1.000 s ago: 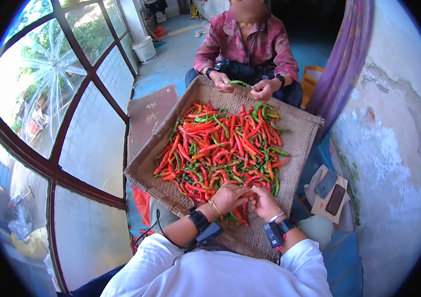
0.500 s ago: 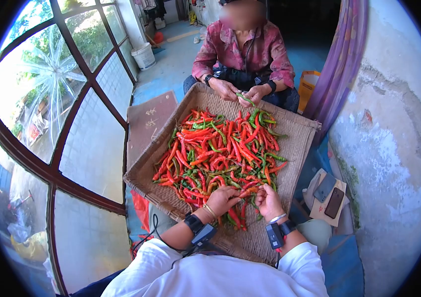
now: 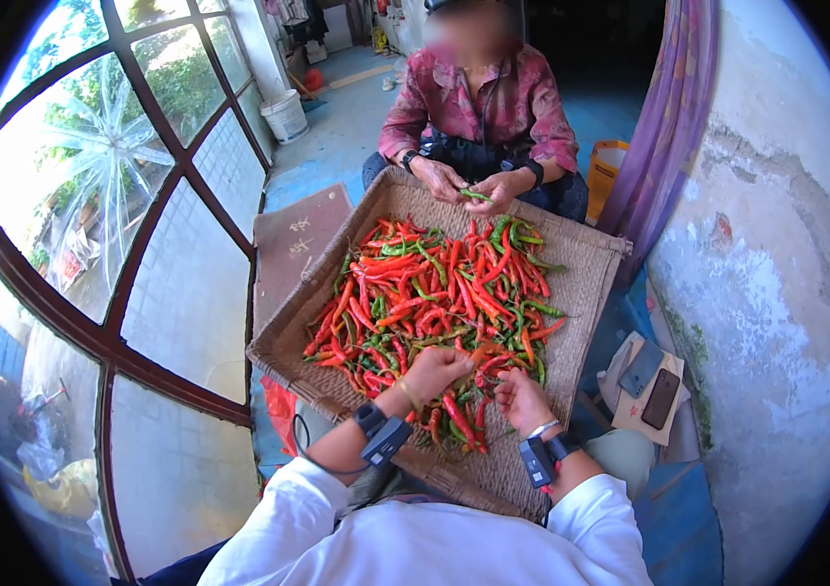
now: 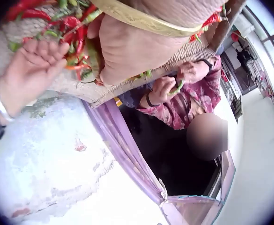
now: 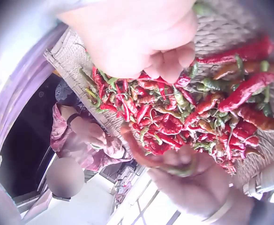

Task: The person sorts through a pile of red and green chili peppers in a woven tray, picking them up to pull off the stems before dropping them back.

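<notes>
A heap of red and green chili peppers lies in a square woven basket. Over its near side, my left hand holds an orange-brown chili pepper with a greenish end, which sticks out past the fingers. To the right of it, my right hand hovers just above the near peppers. Its fingers are loosely bent, palm showing in the left wrist view, with nothing in them. Across the basket, a person in a patterned red shirt holds a green chili pepper between both hands.
Two phones lie on a pale sheet at the right, near the peeling wall. A framed window runs along the left. Beyond the basket stand a white bucket and a yellow bag; a purple curtain hangs nearby.
My hands have come apart; the left has moved a little up and away with the orange-brown pepper, while the right has drawn slightly down. The other person's green pepper has changed its angle.
</notes>
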`<state>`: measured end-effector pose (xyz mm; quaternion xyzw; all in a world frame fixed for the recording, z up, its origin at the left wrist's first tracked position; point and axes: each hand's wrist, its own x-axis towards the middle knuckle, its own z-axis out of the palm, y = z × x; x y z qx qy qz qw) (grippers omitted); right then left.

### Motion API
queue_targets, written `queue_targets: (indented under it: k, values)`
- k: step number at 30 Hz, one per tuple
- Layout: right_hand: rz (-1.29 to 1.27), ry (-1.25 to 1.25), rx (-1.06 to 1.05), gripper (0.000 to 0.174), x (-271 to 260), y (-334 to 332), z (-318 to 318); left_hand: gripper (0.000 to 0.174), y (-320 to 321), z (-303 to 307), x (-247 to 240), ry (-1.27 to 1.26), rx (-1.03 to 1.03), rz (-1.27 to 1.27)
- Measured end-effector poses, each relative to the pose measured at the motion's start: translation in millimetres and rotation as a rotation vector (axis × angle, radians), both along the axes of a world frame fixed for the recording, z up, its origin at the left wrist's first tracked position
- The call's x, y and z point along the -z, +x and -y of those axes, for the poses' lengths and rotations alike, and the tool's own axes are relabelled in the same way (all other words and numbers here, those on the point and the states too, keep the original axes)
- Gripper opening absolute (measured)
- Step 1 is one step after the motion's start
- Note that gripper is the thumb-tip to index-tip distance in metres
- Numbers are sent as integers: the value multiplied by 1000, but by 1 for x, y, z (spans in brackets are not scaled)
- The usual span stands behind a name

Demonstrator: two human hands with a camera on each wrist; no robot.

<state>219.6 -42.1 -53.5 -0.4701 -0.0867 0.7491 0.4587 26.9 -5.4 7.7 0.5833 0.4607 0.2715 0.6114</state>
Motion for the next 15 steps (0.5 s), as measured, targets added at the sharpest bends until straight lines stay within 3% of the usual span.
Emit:
queue_targets:
  k: [4,6,10,12,13,15]
  values:
    - [23,53,-55,22,-1,-4,2,21,39,-53,-53,155,-4,67]
    - [6,52,-40,21,-3,-2,1,22,65,-80,-41,847,-328,203]
    - [9,93,-26,20,-7,1,2,22,47,-75,-18,708,-267,36]
    - [12,97,-32,20,-9,0,1,18,26,-62,5,653,-27,-347]
    - [18,107,-40,19,-9,-1,1,18,15,-58,16,648,-26,-347]
    - [28,98,-50,19,-9,-4,1,17,-8,-53,30,918,-168,-545]
